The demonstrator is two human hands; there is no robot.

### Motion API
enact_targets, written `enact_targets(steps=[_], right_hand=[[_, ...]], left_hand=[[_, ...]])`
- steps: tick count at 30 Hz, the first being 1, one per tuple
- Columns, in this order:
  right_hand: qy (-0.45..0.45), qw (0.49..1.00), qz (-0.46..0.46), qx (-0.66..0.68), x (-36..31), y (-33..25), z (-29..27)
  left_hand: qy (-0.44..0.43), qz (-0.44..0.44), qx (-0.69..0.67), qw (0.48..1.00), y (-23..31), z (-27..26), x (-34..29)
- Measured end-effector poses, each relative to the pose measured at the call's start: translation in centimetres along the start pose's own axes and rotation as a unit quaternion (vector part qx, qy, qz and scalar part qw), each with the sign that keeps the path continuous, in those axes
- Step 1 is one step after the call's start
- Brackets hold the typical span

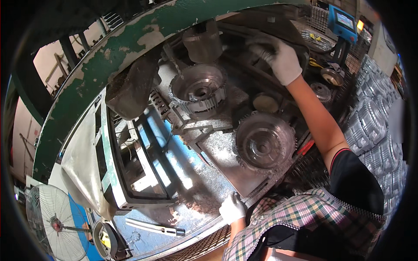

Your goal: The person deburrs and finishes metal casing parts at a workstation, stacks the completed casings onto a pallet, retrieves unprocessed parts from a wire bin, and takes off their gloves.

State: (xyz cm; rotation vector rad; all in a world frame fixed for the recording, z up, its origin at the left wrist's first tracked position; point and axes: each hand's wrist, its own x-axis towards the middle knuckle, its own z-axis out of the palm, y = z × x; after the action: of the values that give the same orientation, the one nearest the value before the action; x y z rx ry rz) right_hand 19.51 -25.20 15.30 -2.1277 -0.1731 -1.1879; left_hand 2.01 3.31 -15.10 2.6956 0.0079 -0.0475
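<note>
My left hand (233, 209), in a white glove, rests at the front edge of the blue bench (202, 185), beside the corner of a metal plate (241, 178). Its fingers look curled; whatever they hold, if anything, is hidden. My right hand (283, 61), also gloved, reaches to the dark machinery at the back. Its fingers are dark and smeared, so their grip is unclear. A round toothed metal housing (265, 141) lies on the plate between my hands. Another round housing (200, 91) sits farther back, below a cylindrical metal block (202, 43).
A green curved frame (109, 56) with peeling paint arches over the bench. Stacked metal housings (370, 126) stand at the right, below a blue screen unit (342, 24). A fan (54, 224) is at the lower left. A flat metal bar (154, 227) lies near the front edge.
</note>
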Motion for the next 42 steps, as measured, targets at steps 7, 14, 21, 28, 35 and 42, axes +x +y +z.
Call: enact_targets(steps=[7, 14, 21, 28, 35, 42], right_hand=[[0.085, 0.99, 0.109, 0.031, -3.1, -5.9, -2.4], [-0.086, 0.983, 0.091, 0.134, 0.7, -5.4, 10.0], [-0.016, 0.968, 0.174, 0.182, 2.8, -4.8, 14.9], [0.051, 0.994, -0.092, 0.027, -6.7, -8.1, 8.7], [-0.09, 0.992, -0.08, 0.04, -8.4, -8.6, 6.0], [0.016, 0.987, 0.075, 0.14, -6.7, -4.0, 0.8]], left_hand=[[0.024, 0.051, -0.003, 0.998, -0.4, 0.2, -0.1], [0.01, 0.045, 0.0, 0.999, -0.7, 0.2, -0.1], [0.023, 0.031, 0.013, 0.999, -1.3, 0.8, -0.1], [0.045, 0.052, 0.016, 0.998, -1.3, 1.5, -0.2], [0.014, 0.037, 0.014, 0.999, -1.0, 0.9, -0.3], [0.014, -0.046, -0.126, 0.991, -0.9, 0.3, -0.3]])
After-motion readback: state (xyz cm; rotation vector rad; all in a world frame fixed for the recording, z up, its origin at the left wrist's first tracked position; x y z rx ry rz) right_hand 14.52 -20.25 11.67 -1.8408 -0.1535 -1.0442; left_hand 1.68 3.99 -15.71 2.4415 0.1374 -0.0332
